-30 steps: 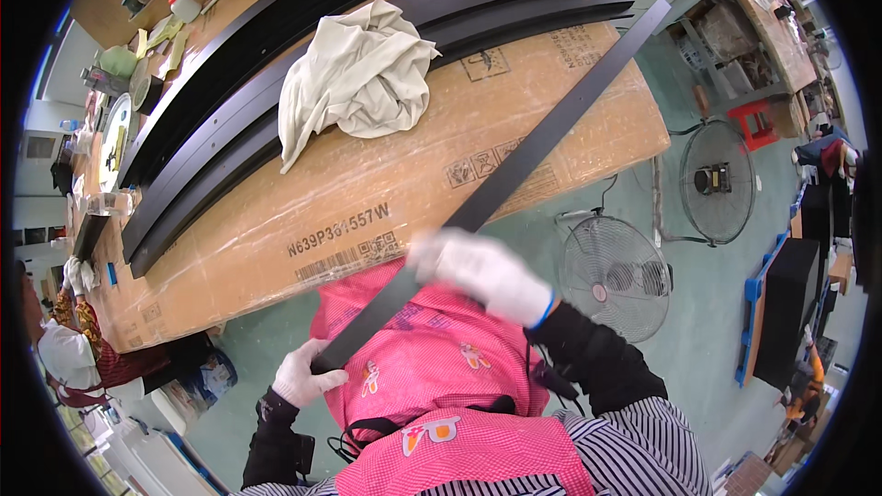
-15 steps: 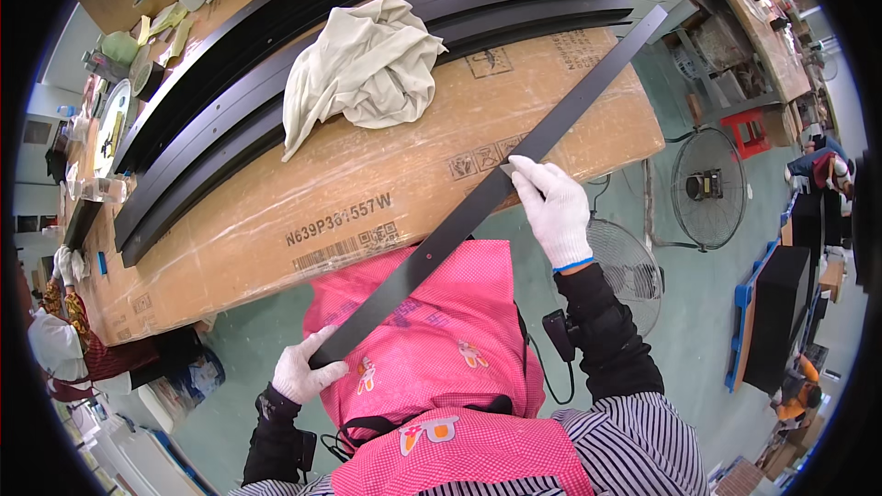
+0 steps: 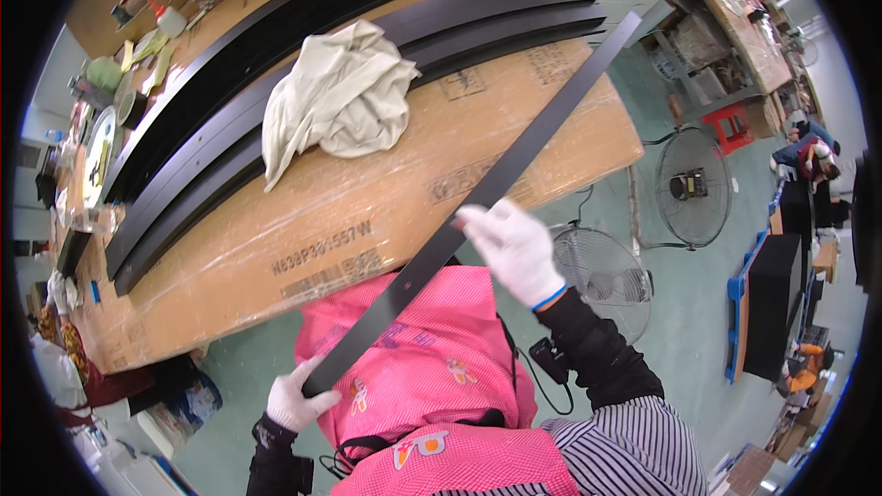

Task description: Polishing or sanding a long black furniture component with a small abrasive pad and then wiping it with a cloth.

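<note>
Black strip (image 3: 503,176), one, slanting over carton (image 3: 211,280); left hand (image 3: 296,399) clamped on near end, right hand (image 3: 516,255) at its middle, grip unclear. One cloth (image 3: 340,96), two fans (image 3: 602,280). Carton print: barcode (image 3: 314,283), character line.

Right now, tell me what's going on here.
A person holds a long black strip slantwise in front of them, gloves on. The left grip is closed on its near end; the right grip has its fingertips by the edge, around mid-length. Beyond, more black bars lie on a carton, a pale cloth draped over some.
</note>
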Demonstrator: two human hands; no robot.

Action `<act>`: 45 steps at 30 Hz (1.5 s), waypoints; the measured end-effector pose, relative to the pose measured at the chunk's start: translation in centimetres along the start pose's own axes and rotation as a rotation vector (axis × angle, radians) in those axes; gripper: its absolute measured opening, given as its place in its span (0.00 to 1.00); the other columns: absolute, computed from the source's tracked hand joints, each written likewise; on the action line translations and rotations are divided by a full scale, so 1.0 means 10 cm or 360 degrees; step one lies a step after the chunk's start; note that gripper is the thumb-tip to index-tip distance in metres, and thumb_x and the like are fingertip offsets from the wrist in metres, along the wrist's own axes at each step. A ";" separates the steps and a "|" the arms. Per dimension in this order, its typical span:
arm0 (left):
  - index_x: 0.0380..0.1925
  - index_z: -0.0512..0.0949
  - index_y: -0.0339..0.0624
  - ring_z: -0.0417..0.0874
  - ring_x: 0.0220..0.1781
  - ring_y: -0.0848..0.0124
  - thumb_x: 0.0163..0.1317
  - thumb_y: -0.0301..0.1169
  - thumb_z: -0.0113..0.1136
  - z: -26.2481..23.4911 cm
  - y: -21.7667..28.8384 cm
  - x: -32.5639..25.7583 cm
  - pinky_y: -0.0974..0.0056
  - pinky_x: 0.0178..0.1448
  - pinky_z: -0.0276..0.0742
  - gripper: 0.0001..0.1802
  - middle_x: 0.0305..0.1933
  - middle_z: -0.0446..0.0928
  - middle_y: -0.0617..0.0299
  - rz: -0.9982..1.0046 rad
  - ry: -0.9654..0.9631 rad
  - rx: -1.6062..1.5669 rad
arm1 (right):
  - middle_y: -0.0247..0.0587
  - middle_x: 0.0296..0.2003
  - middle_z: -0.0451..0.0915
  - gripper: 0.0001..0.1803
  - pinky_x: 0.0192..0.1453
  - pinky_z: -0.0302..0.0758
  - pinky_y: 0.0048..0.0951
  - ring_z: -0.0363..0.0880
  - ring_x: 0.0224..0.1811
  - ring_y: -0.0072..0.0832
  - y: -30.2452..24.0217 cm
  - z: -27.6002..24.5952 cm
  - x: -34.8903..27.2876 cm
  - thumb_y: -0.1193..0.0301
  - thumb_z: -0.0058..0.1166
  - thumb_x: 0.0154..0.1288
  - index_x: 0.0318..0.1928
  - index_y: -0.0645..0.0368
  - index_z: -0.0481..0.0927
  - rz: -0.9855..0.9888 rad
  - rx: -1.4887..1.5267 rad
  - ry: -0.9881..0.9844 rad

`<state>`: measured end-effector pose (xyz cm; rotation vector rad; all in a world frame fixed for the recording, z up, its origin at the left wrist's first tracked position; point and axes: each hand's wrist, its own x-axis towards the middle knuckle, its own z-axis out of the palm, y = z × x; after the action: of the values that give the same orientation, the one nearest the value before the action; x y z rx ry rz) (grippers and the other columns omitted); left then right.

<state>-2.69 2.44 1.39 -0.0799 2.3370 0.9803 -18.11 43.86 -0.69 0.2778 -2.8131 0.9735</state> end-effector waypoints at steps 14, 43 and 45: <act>0.61 0.83 0.36 0.90 0.46 0.68 0.49 0.37 0.82 -0.28 -0.50 -0.48 0.62 0.55 0.84 0.37 0.46 0.89 0.55 -0.0213 -0.0029 -0.0119 | 0.50 0.43 0.89 0.15 0.57 0.80 0.39 0.87 0.48 0.46 2.30 -0.81 1.23 0.60 0.62 0.74 0.49 0.58 0.91 0.0428 -0.0248 0.0787; 0.65 0.80 0.34 0.87 0.49 0.76 0.48 0.36 0.84 -0.30 -0.61 -0.40 0.65 0.58 0.83 0.42 0.48 0.89 0.60 -0.0423 -0.0081 -0.0220 | 0.43 0.42 0.87 0.15 0.53 0.80 0.36 0.87 0.46 0.41 1.63 -0.80 0.85 0.59 0.62 0.75 0.54 0.52 0.90 0.0450 -0.0305 0.0318; 0.65 0.81 0.34 0.87 0.49 0.76 0.48 0.36 0.84 -0.30 -0.61 -0.39 0.65 0.58 0.83 0.42 0.48 0.89 0.60 -0.0408 -0.0094 -0.0218 | 0.43 0.44 0.87 0.15 0.53 0.80 0.36 0.87 0.47 0.41 1.64 -0.80 0.86 0.59 0.62 0.75 0.54 0.51 0.90 0.0476 -0.0161 0.0439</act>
<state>0.68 -4.68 1.33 -0.3892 2.1392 0.9966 -29.50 60.46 -2.50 -0.2770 -2.6792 0.8412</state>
